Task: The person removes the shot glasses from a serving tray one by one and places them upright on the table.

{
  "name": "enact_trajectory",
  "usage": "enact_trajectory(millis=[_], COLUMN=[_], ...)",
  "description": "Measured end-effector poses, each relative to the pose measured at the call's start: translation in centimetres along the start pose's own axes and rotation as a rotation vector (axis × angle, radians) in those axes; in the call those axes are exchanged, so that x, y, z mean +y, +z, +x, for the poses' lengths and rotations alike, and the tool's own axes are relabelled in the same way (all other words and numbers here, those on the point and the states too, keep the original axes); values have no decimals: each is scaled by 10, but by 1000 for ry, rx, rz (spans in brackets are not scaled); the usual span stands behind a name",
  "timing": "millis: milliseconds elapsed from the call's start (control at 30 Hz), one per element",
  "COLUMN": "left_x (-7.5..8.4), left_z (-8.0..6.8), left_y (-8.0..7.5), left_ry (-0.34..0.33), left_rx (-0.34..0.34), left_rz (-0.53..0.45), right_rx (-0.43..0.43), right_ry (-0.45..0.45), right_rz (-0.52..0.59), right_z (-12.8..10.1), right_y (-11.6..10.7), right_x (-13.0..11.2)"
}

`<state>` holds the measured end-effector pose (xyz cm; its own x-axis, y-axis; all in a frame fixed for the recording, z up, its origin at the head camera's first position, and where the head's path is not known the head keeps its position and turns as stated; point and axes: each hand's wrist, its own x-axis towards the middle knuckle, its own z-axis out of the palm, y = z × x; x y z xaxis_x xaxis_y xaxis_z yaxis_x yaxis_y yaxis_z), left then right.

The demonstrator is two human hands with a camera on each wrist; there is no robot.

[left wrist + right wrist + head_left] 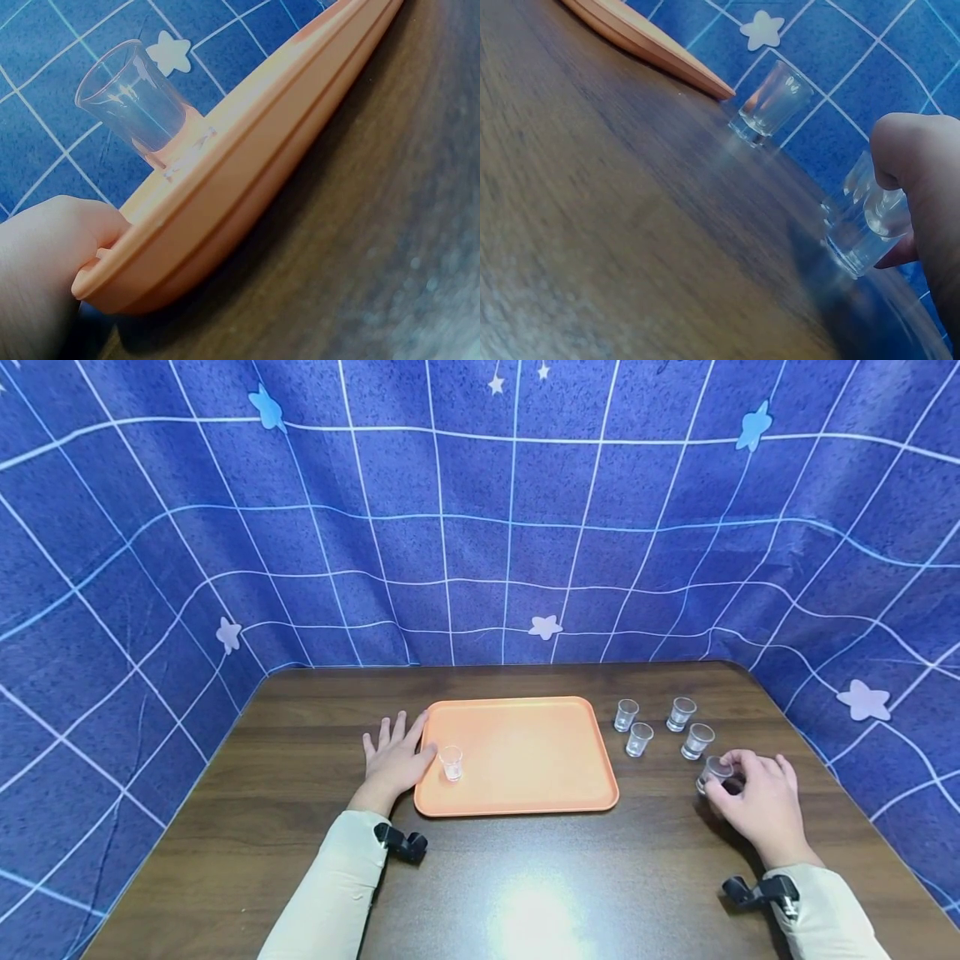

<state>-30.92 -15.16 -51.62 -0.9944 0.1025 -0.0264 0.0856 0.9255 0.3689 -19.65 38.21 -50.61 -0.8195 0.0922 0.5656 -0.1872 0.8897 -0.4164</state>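
Observation:
My right hand (763, 803) pinches a clear shot glass (716, 770) between thumb and fingers, at the right of the table. In the right wrist view this shot glass (862, 232) stands upright on or very near the wood, partly hidden by the hand. My left hand (396, 762) lies at the left edge of the orange tray (525, 756), fingers spread and straight, thumb over the rim. Another shot glass (452, 763) stands upright on the tray near that thumb; the left wrist view shows this glass (139, 105) close up.
Several more shot glasses stand between the tray and my right hand: a near-left glass (639, 740), a far-left glass (626, 715), a far-right glass (681, 714) and a near-right glass (697, 742). A blue curtain (480, 552) surrounds the brown wooden table (315, 727).

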Motion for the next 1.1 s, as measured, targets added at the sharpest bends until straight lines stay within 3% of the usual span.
enact_trajectory(millis=[833,1100], left_x=[-1,-2], left_z=[0,1], left_y=[2,2], left_ry=[17,14], left_rx=[20,16], left_rz=[-2,4], right_rx=[-59,84], right_ry=[54,30], right_rz=[-90,-54], right_z=[0,6], right_y=[-5,0], right_x=[3,-9])
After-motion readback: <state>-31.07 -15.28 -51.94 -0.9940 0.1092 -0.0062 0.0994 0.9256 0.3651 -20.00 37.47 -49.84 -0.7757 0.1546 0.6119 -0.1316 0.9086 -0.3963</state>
